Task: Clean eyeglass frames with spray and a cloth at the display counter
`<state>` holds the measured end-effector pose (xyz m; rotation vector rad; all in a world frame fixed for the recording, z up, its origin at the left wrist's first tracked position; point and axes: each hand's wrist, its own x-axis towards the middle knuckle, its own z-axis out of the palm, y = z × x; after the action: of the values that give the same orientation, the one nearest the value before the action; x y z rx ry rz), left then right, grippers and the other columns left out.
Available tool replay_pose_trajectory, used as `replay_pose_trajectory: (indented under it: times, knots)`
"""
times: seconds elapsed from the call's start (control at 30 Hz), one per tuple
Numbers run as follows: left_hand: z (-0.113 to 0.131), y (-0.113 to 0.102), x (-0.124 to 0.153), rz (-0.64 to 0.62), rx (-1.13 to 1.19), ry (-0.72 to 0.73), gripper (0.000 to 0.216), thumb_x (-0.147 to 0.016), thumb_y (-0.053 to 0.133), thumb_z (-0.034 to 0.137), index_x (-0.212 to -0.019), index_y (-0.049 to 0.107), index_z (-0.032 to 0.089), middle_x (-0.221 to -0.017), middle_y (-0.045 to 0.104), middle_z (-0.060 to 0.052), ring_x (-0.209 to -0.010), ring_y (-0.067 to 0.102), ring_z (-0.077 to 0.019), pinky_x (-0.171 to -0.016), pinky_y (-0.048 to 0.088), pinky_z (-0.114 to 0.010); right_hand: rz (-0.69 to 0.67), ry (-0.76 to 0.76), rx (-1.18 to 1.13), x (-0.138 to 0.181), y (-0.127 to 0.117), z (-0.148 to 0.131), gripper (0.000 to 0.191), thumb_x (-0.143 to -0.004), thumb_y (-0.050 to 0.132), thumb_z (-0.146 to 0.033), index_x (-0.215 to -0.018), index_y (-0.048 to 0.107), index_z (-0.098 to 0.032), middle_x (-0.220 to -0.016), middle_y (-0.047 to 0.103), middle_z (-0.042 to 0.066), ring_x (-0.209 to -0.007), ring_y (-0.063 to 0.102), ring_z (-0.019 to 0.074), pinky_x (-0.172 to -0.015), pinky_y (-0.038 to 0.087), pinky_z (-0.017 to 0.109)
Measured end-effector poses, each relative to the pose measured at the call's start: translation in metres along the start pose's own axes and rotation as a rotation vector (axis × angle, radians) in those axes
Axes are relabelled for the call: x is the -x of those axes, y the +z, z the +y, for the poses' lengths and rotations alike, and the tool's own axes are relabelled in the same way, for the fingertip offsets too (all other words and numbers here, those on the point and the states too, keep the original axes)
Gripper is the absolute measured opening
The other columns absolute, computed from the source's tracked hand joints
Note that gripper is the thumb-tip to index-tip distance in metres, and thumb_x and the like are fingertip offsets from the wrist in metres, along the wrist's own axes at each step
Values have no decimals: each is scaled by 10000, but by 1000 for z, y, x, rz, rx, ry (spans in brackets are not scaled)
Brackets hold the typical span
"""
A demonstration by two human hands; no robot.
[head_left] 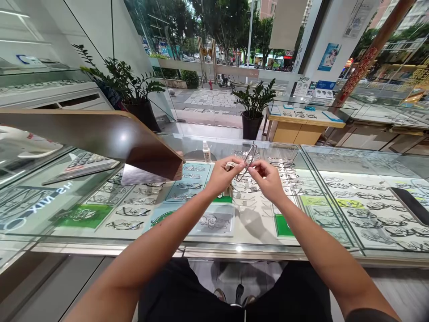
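Above the glass display counter, my left hand (225,173) and my right hand (267,178) both grip a pair of eyeglasses (250,155) with a thin dark frame. A pale cloth (229,166) is bunched in my left hand, its lower end hanging beneath the fingers. The fingers of both hands are pinched close together, and part of the frame is hidden behind them. Just beyond my left hand stands a small white spray bottle (206,152) on the glass. Rows of eyeglass frames (189,185) lie under the glass below my hands.
A wooden-backed mirror or panel (100,138) leans over the counter on the left, near a calculator (83,164). On the right lies a dark phone (411,205). The counter's front edge (214,252) runs before my legs. Potted plants (253,112) stand by the window.
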<state>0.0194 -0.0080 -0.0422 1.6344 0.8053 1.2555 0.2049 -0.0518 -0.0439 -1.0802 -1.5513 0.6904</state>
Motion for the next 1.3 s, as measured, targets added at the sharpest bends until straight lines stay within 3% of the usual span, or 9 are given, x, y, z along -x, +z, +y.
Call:
replay_pose_trajectory:
  times: [0.13, 0.43, 0.67, 0.73, 0.83, 0.93, 1.1, 1.3]
  knots:
    - [0, -1, 0, -29, 20, -1, 407, -834, 850, 581, -845, 773, 182, -999, 779, -70, -789, 619, -150, -699, 465, -268, 21, 20, 9, 1, 0, 0, 330, -935, 704, -591, -913, 653, -266, -700, 514, -32, -643, 464, 179, -624, 394, 328]
    - [6, -1, 2, -65, -58, 11, 427, -880, 795, 603, -946, 784, 182, -931, 772, -57, -703, 555, -137, -649, 419, -266, 69, -44, 50, 1, -6, -7, 210, -959, 678, -437, -881, 681, -242, -727, 597, -15, -645, 512, 162, -621, 415, 308]
    - [-1, -15, -5, -76, -229, 66, 364, -967, 698, 551, -911, 708, 192, -970, 751, -45, -715, 533, -141, -651, 397, -268, 346, -226, 415, -7, -29, 0, 165, -989, 634, -353, -918, 711, -225, -601, 577, -48, -534, 503, 140, -591, 386, 307]
    - [-3, -19, -6, -110, -272, 62, 352, -977, 687, 537, -898, 693, 195, -971, 746, -45, -740, 551, -150, -671, 410, -272, 429, -257, 489, -9, -34, 1, 192, -1025, 595, -355, -1002, 729, -220, -678, 696, -8, -559, 583, 160, -613, 435, 321]
    - [-3, -20, -7, -142, -288, 49, 340, -976, 684, 524, -888, 688, 196, -948, 733, -46, -768, 574, -164, -679, 417, -275, 472, -287, 491, -10, -35, 1, 221, -1054, 547, -340, -1149, 713, -228, -982, 839, 72, -709, 729, 202, -665, 522, 343]
    - [2, -18, -6, -106, -254, 55, 342, -960, 699, 523, -880, 692, 192, -902, 717, -35, -735, 550, -153, -667, 405, -271, 457, -345, 476, -7, -30, 0, 263, -1053, 564, -323, -1288, 653, -244, -1086, 835, 72, -738, 739, 198, -652, 538, 338]
    - [8, -12, -2, -106, -201, 61, 392, -941, 724, 571, -876, 712, 185, -850, 688, -28, -686, 509, -140, -626, 376, -267, 221, -543, 612, 1, -19, -3, 218, -1072, 550, -270, -1186, 732, -234, -821, 741, 26, -641, 633, 173, -647, 489, 329]
    - [7, -8, 1, -116, -177, 84, 410, -939, 729, 591, -865, 724, 187, -868, 702, -42, -790, 587, -176, -677, 450, -276, 125, -548, 735, 3, -13, -1, 295, -1087, 520, -250, -1249, 766, -228, -846, 743, 38, -657, 622, 179, -644, 447, 335]
